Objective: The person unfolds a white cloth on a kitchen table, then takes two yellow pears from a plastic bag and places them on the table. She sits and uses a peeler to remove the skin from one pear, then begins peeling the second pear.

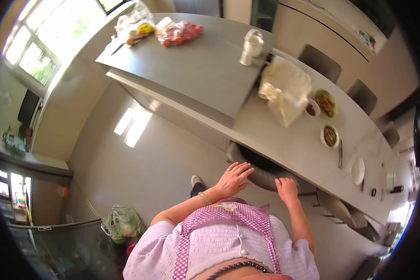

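My left hand (233, 180), with a pale bangle at its wrist, is held out before my apron (227, 214). Its fingers are spread and it holds nothing. My right hand (287, 189) is farther right, its fingers bent downward and its palm hidden. Both hands appear close to a grey chair (266, 179) pushed under the counter's edge; whether either touches it, I cannot tell. Past them runs a long counter with a grey section (196, 73) and a pale marbled table section (283, 147).
Bagged red fruit (180, 33) and another plastic bag (134, 21) lie at the far left end. A white jug (253, 42), a paper-lined box (287, 82), food bowls (330, 136) and a plate (357, 170) stand farther right. Bagged green vegetables (124, 224) are at my left.
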Available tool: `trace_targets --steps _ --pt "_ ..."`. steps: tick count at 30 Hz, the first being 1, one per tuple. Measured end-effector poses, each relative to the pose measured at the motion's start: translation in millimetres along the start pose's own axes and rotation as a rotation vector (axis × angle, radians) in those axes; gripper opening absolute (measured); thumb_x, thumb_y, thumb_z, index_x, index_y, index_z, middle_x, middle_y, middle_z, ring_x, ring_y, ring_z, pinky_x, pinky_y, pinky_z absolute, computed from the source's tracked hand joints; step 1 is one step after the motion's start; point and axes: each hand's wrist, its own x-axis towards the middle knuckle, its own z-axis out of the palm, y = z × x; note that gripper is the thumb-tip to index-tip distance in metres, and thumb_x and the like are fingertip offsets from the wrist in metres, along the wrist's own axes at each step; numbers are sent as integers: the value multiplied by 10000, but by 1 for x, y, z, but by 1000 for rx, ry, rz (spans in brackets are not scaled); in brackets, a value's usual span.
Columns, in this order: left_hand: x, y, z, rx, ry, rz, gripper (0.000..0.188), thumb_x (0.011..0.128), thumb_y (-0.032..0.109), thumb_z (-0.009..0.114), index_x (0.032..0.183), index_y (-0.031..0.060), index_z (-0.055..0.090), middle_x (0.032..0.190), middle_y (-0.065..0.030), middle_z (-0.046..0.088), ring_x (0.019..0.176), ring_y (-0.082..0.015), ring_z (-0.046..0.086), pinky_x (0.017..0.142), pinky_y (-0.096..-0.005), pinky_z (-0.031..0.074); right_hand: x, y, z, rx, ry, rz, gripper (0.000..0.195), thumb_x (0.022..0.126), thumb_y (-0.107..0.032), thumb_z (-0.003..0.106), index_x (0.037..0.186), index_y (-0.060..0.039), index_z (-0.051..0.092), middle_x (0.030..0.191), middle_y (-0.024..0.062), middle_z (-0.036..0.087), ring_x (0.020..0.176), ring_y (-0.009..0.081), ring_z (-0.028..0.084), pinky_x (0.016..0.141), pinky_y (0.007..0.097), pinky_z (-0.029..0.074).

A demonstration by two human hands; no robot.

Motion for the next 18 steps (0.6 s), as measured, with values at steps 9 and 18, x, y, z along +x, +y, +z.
trace_targets --steps 9,18 --pt "-125 -192 -176 -184 516 -759 210 908 151 662 1098 64 666 1064 -133 681 954 -278 672 857 -390 543 14 -39 42 -85 51 338 292 965 -290 534 931 -54 702 936 165 692 911 371 643 788 492 510" --pt "-151 -301 -264 -145 517 -783 198 920 183 652 1063 47 661 992 -124 687 862 -272 700 762 -385 552 245 -336 -38 608 238 -229 205 989 -43 516 1144 22 633 1026 155 677 925 194 687 779 318 579"
